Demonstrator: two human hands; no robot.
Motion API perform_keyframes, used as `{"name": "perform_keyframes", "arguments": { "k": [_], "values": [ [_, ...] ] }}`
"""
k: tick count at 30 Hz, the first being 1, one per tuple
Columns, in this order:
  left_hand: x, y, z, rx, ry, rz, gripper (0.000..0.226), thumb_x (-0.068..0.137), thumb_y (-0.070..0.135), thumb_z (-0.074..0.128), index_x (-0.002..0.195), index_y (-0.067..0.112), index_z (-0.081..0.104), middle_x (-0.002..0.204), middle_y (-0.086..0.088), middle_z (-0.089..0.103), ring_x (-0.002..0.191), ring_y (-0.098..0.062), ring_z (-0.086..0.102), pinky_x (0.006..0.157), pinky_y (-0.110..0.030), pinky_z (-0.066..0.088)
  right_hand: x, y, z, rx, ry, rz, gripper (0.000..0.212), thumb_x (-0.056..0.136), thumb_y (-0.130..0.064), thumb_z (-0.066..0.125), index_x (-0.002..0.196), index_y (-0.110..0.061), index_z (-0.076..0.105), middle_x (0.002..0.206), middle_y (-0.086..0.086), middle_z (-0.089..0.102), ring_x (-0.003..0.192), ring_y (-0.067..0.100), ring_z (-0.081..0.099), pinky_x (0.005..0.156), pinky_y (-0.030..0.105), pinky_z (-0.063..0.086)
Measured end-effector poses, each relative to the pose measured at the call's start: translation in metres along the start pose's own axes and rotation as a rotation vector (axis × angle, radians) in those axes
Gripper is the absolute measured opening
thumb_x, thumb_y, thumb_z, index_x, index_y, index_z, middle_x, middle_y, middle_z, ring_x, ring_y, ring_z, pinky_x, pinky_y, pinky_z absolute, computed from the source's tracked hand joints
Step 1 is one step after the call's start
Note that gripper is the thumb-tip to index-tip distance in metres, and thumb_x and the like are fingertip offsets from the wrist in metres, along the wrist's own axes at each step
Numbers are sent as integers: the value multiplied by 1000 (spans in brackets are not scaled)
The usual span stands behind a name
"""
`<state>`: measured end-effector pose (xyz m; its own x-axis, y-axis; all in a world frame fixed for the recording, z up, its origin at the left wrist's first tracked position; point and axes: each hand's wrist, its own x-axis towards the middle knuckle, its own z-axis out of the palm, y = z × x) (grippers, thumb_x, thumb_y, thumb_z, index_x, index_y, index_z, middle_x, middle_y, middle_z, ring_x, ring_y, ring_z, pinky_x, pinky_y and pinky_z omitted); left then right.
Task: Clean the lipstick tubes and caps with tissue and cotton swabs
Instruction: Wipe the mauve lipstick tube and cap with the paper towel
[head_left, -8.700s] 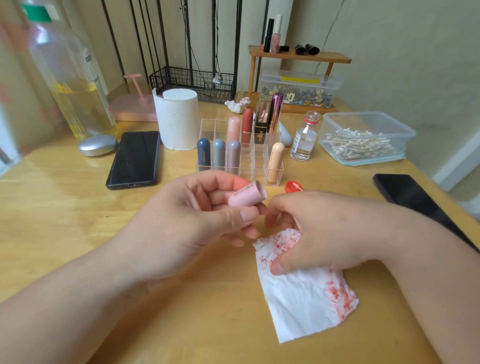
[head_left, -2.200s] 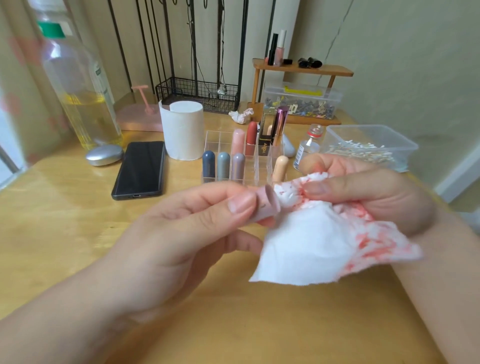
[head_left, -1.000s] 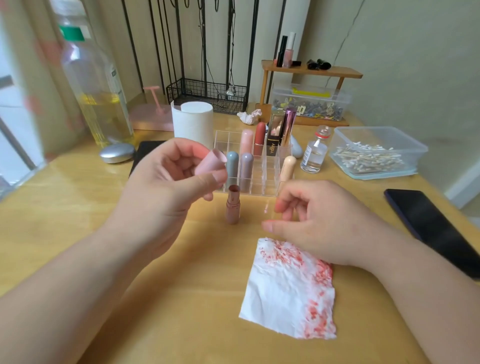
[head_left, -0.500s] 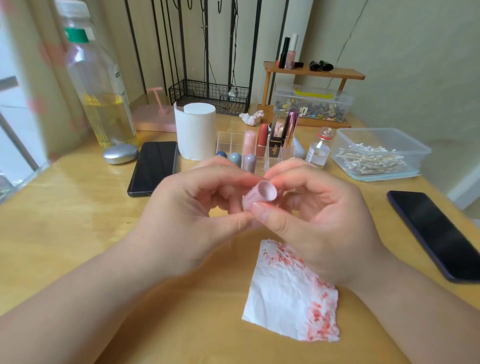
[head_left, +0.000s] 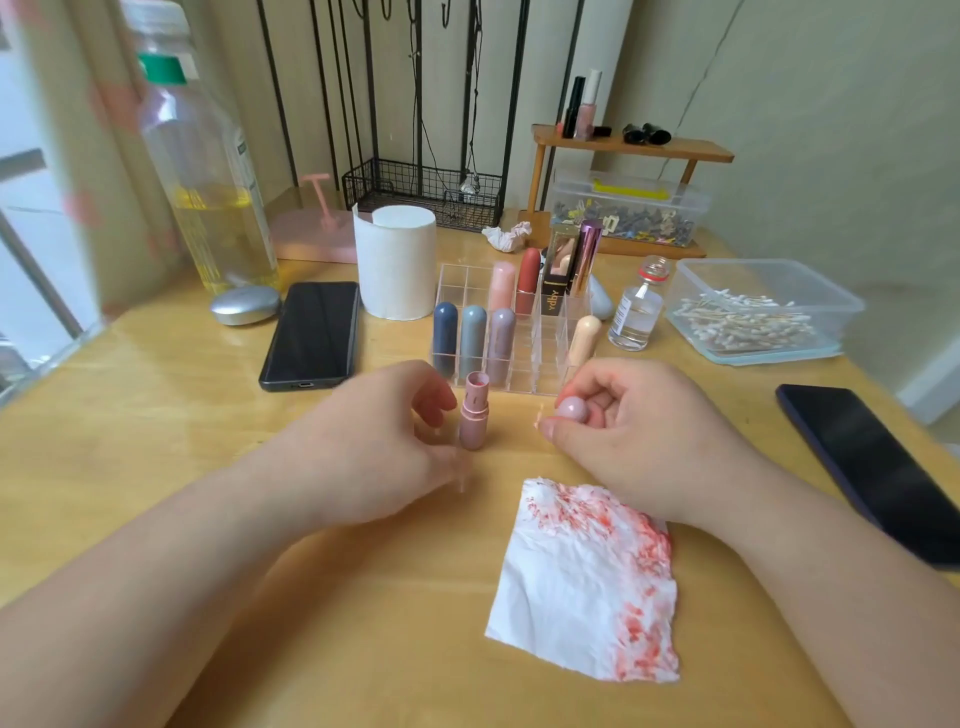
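A pink lipstick tube (head_left: 474, 413) stands upright and uncapped on the wooden table (head_left: 156, 426), just in front of a clear organizer (head_left: 540, 364) that holds several capped lipsticks. My left hand (head_left: 374, 441) sits right beside the tube on its left, fingers loosely curled toward it and blurred; I cannot tell whether they touch it. My right hand (head_left: 639, 436) pinches the tube's pink cap (head_left: 571, 410) between thumb and fingers, rounded end facing me. A white tissue (head_left: 587, 582) smeared with red lies flat in front of my right hand.
A plastic box of cotton swabs (head_left: 748, 322) and a small glass bottle (head_left: 636, 317) stand at the right rear. A tissue roll (head_left: 397, 265), a black phone (head_left: 311, 332), a silver oval case (head_left: 244, 305) and a large bottle (head_left: 202, 171) are at the left. Another phone (head_left: 878, 462) lies at the right.
Both hands held the cap together half a second ago. Now they have parted: the right hand keeps the cap, and the left has dropped down beside the standing tube.
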<state>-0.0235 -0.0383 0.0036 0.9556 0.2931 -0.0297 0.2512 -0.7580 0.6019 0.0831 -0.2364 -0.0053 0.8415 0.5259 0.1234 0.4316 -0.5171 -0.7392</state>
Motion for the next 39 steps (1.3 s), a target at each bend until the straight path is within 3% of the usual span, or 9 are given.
{"name": "perform_keyframes", "arguments": {
  "k": [9, 12, 16, 19, 22, 25, 30, 36, 39],
  "values": [
    [4, 2, 18, 12, 95, 60, 23, 84, 52, 72, 95, 34, 66, 78, 17, 59, 71, 2, 54, 54, -11, 35, -1, -8, 5, -163, -146, 106, 20, 82, -30, 79, 85, -16, 66, 56, -10, 57, 51, 6, 52, 61, 29, 48],
    [5, 1, 17, -77, 140, 46, 21, 83, 50, 73, 88, 31, 67, 67, 12, 65, 67, -1, 59, 52, -13, 36, -8, -20, -9, -265, -169, 160, 39, 74, -51, 80, 97, -30, 57, 63, -18, 64, 54, -2, 59, 59, 23, 50],
    [3, -1, 15, -195, 211, 84, 19, 81, 43, 78, 81, 28, 67, 68, 13, 71, 64, 1, 64, 56, -16, 46, -24, -36, -33, -577, -273, 238, 62, 50, -80, 66, 89, -33, 60, 83, -12, 66, 74, 6, 65, 73, 39, 58],
    [0, -1, 13, -262, 208, 181, 18, 78, 40, 82, 81, 28, 69, 76, 12, 71, 69, -4, 64, 66, -25, 51, -30, -42, -32, -693, -426, 229, 51, 61, -69, 71, 92, -30, 62, 90, -7, 66, 79, 12, 64, 76, 38, 57],
    [-2, 0, 14, -510, 12, 278, 21, 78, 33, 84, 88, 19, 72, 82, 2, 72, 77, -22, 67, 76, -37, 54, -29, -40, -29, -682, -520, 168, 35, 76, -50, 72, 80, -18, 58, 71, -2, 60, 62, 15, 57, 58, 33, 46],
    [-6, 4, 15, -795, -241, 324, 13, 78, 17, 78, 88, 11, 73, 82, 0, 72, 76, -16, 63, 74, -25, 50, -28, -38, -36, -481, -613, 115, 26, 79, -33, 73, 78, -12, 57, 65, -5, 55, 57, 10, 53, 54, 32, 42],
    [-9, 5, 12, -1030, -462, 361, 3, 80, 11, 72, 83, 11, 73, 76, -7, 66, 75, -18, 60, 77, -22, 48, -25, -39, -54, 453, -577, 213, 18, 65, 2, 61, 78, -6, 71, 75, 20, 69, 62, 24, 64, 55, 26, 51],
    [-8, 3, 9, -1232, -436, 337, 17, 76, 10, 74, 86, -3, 69, 74, -13, 61, 86, -35, 53, 84, -39, 50, -18, -34, -47, 585, -564, 307, 42, 68, 0, 59, 108, 12, 62, 109, 40, 63, 96, 53, 64, 91, 62, 48],
    [-9, 6, 6, -1183, -432, 345, 8, 77, 4, 73, 83, 0, 72, 76, -16, 63, 83, -33, 57, 83, -33, 51, -17, -32, -41, 683, -481, 283, 36, 69, 1, 60, 103, 11, 62, 111, 39, 63, 100, 50, 65, 94, 57, 48]
  ]
}}
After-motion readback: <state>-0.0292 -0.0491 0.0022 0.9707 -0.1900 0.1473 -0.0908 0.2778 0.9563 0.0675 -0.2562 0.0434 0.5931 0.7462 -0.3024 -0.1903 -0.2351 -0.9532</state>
